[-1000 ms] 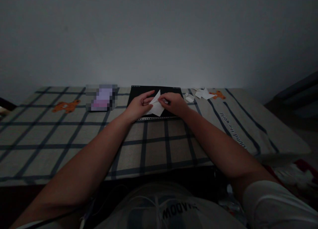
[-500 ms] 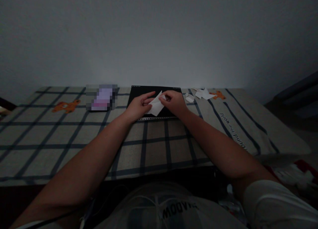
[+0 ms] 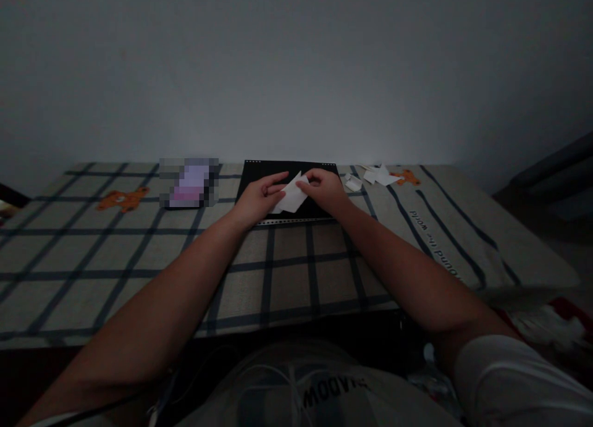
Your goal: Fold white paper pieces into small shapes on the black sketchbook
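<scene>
A folded white paper [image 3: 291, 199] lies on a black mat [image 3: 259, 170] at the far middle of the checked surface. My left hand [image 3: 258, 198] rests on the paper's left side, fingers stretched toward its upper edge and pressing it. My right hand [image 3: 325, 190] is curled, pinching the paper's upper right corner between thumb and fingers. Both forearms reach forward from the bottom of the view.
A blurred purple-lit flat object [image 3: 189, 181] lies left of the mat. White paper scraps [image 3: 376, 175] sit at the back right, near an orange bear print [image 3: 406, 178]. The checked cloth [image 3: 296, 260] ends at a grey wall behind and drops off at the right.
The paper's raised point has been folded lower and flatter onto the mat. My right hand shifted slightly up and left along the paper's edge; my left hand stayed nearly still.
</scene>
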